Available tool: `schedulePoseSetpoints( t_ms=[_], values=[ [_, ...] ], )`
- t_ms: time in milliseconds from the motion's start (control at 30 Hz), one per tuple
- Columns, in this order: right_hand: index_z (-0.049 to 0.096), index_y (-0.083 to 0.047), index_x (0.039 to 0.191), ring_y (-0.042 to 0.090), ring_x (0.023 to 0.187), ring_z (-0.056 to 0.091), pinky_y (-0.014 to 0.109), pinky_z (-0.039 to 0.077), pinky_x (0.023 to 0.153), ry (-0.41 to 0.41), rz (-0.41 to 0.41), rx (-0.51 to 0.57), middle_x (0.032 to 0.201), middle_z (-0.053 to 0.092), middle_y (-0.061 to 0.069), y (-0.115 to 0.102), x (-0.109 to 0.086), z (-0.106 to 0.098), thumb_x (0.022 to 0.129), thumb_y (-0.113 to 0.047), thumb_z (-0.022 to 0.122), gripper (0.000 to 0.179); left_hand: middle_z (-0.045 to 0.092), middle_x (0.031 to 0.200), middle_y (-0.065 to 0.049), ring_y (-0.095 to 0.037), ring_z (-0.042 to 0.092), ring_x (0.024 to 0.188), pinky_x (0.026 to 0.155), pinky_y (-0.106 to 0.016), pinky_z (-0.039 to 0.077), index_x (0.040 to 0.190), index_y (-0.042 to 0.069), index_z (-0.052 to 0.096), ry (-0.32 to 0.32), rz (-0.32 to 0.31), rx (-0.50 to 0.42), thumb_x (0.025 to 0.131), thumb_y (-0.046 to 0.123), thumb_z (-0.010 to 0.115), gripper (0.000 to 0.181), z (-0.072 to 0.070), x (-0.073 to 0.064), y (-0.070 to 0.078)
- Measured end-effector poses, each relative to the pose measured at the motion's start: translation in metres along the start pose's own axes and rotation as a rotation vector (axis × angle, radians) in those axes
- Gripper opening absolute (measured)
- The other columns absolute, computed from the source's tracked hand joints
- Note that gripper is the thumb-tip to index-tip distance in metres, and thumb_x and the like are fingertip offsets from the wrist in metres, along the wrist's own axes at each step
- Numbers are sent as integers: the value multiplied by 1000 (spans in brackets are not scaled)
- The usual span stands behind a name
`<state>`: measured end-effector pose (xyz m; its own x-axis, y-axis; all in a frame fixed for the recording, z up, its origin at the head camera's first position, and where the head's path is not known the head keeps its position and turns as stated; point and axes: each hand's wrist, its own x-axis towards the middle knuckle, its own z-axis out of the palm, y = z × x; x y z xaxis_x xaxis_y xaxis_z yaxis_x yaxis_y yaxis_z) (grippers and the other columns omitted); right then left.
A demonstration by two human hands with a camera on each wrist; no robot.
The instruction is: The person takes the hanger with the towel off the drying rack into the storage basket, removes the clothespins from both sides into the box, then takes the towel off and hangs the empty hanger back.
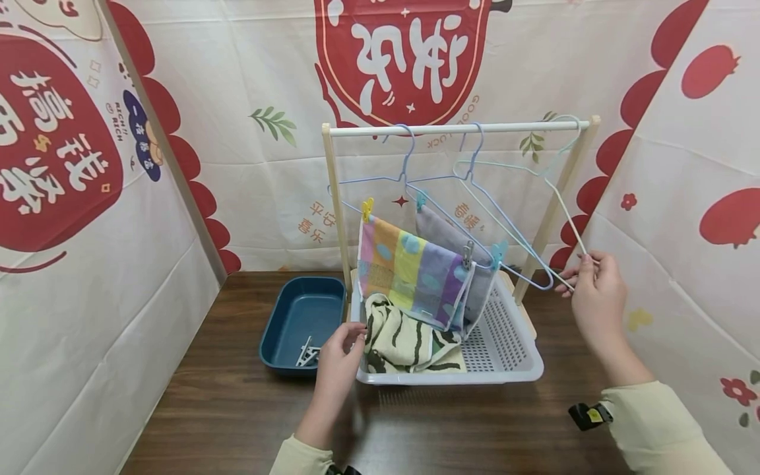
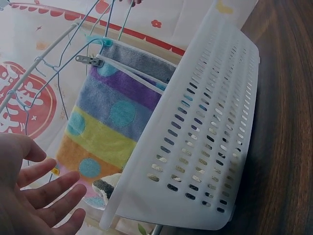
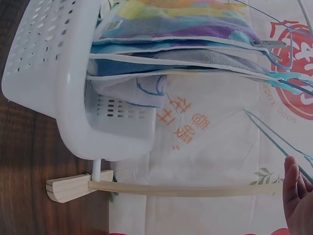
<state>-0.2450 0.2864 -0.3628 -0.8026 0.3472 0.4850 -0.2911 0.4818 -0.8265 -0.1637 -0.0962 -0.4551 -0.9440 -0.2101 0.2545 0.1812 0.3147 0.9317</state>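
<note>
My right hand (image 1: 600,297) grips the lower right corner of a pale green clothes hanger (image 1: 567,211), whose hook is at the right end of the white rail. My left hand (image 1: 341,356) is by the left front of the white basket (image 1: 451,379), its fingers loosely spread and holding nothing in the left wrist view. A cream towel with dark stripes (image 1: 404,340) lies bunched in the basket beside it. Two blue hangers (image 1: 475,158) hang from the rail. A colourful checked towel (image 1: 410,264) and a grey towel (image 1: 430,227) are clipped to them.
A wooden-legged rack with a white rail (image 1: 442,130) stands around the basket. At left, a dark blue tray (image 1: 287,310) holds grey clothespins (image 1: 307,355). Yellow (image 1: 367,210), grey (image 1: 468,254) and blue (image 1: 499,255) clothespins hold the hung towels. Printed cloth walls enclose the wooden table.
</note>
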Motion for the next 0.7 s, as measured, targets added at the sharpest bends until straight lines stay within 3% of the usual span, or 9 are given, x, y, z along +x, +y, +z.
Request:
schedulePoseSetpoints(
  t_ms=[333, 700],
  values=[
    [49, -9, 113, 8, 56, 61, 16, 50, 52, -27, 24, -38, 77, 62, -3, 5, -5, 1, 105, -23, 40, 19, 70, 102, -5, -21, 64, 98, 87, -42, 50, 107, 8, 69, 7, -10, 5, 93, 8, 60, 16, -1, -2, 1],
    [50, 0, 127, -3, 84, 48, 15, 37, 72, 94, -10, -153, 99, 55, -7, 1, -12, -2, 99, -23, 51, 36, 70, 100, -2, -20, 64, 95, 85, -42, 51, 106, 8, 69, 9, -11, 23, 94, 9, 61, 15, -2, 1, 2]
  ],
)
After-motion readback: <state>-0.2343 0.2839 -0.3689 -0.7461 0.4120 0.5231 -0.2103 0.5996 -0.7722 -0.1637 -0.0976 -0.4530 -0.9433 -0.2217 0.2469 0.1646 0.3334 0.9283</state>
